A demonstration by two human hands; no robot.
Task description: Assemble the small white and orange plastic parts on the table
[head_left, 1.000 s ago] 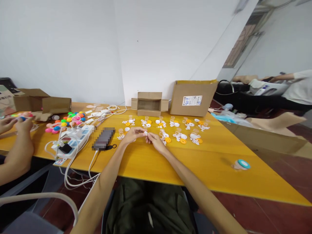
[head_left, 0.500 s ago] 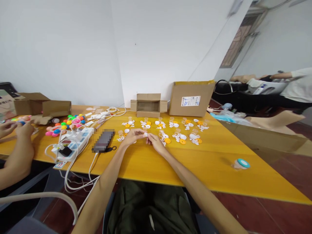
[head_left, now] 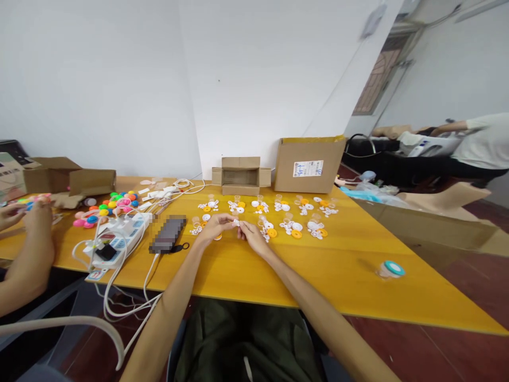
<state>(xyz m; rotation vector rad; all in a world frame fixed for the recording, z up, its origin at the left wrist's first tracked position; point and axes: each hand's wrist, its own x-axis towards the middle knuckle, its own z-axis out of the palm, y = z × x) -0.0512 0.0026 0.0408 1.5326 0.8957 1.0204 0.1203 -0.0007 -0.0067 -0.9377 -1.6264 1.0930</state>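
Observation:
My left hand [head_left: 217,227] and my right hand [head_left: 252,236] meet above the middle of the table. Between their fingertips they pinch a small white plastic piece [head_left: 236,223], too small for me to tell its kind. Around and behind the hands lie several little groups of parts, each with white pieces, a yellow-orange disc [head_left: 296,234] and a small clear cup [head_left: 316,218]. A white disc [head_left: 298,224] lies beside one such orange disc, to the right of my right hand. Part of one group is hidden behind my left hand.
An open cardboard box [head_left: 240,183] and a larger closed carton [head_left: 308,164] stand along the wall. A phone [head_left: 169,234], a power strip [head_left: 127,236] with cables and colourful balls [head_left: 119,201] are on the left, near another person's arms [head_left: 37,239]. A teal-lidded jar [head_left: 392,269] stands right.
The view has shifted slightly. Both hands stay together with the white piece between their fingertips. The other person's hands at the left have moved a little.

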